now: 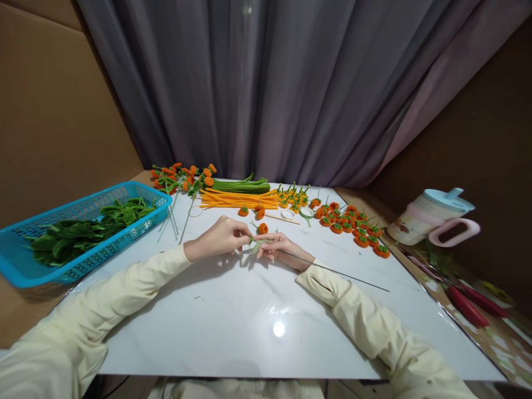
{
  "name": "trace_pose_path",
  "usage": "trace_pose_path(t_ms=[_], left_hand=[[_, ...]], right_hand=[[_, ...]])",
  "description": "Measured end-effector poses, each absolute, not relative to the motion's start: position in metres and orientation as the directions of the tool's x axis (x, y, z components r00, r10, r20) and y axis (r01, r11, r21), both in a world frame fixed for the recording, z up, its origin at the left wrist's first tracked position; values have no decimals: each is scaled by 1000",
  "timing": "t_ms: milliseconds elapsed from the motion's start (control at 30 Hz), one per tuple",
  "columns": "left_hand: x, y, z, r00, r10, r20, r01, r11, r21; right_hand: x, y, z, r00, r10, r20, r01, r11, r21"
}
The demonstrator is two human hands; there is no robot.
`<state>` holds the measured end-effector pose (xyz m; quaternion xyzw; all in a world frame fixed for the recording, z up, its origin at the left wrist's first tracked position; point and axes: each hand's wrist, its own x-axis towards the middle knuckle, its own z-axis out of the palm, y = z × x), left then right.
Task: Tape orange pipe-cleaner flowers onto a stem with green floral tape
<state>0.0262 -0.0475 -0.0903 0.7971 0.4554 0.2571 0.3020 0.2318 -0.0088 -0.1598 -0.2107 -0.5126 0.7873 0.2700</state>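
My left hand (222,239) pinches the green top end of a long thin dark stem (349,275) over the middle of the white table. The fingers of my right hand (285,250) are closed around the same stem just beside it, and the stem runs out to the right past my sleeve. A pale green strip (256,247) hangs between the two hands. Just behind the fingertips is a small orange pumpkin-like piece (262,228) with a thin wire; whether it touches the fingers is unclear. Two similar orange pieces (243,211) lie farther back.
A blue basket (166,200) of green leaves stands left. Along the back lie finished orange stems (190,173), green strips (245,186), orange strips (236,199) and tape rolls (306,212). Rows of orange pieces (361,228), a cup (432,213) and red-handled pliers (467,306) are at right.
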Motion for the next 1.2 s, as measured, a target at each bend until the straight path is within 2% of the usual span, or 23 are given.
trace_pose_path(t_ms=[167, 333, 533, 667, 867, 1033, 1133, 1200], left_hand=[[27, -44, -88, 411, 910, 57, 449, -256, 856], [21, -37, -80, 356, 934, 23, 405, -176, 897], [3, -10, -83, 209, 964, 163, 340, -228, 912], [-6, 21, -102, 202, 967, 155, 384, -224, 896], [-8, 38, -121, 368, 920, 133, 483, -311, 818], [-5, 17, -101, 539, 832, 129, 542, -460, 703], [0, 2, -86, 744, 668, -21, 555, -599, 578], [4, -5, -83, 791, 603, -102, 560, -647, 517]], right_hand=[[232, -9, -158, -756, 651, -69, -200, -330, -923], [232, -11, -154, -761, 644, -84, -169, -322, -932], [232, -12, -153, -763, 641, -78, -158, -303, -940], [231, -12, -152, -776, 626, -80, -144, -298, -944], [232, -13, -151, -776, 626, -76, -142, -290, -946], [233, -12, -152, -770, 634, -73, -153, -295, -943], [233, -11, -153, -769, 636, -65, -160, -290, -944], [234, -10, -152, -770, 635, -61, -156, -281, -947]])
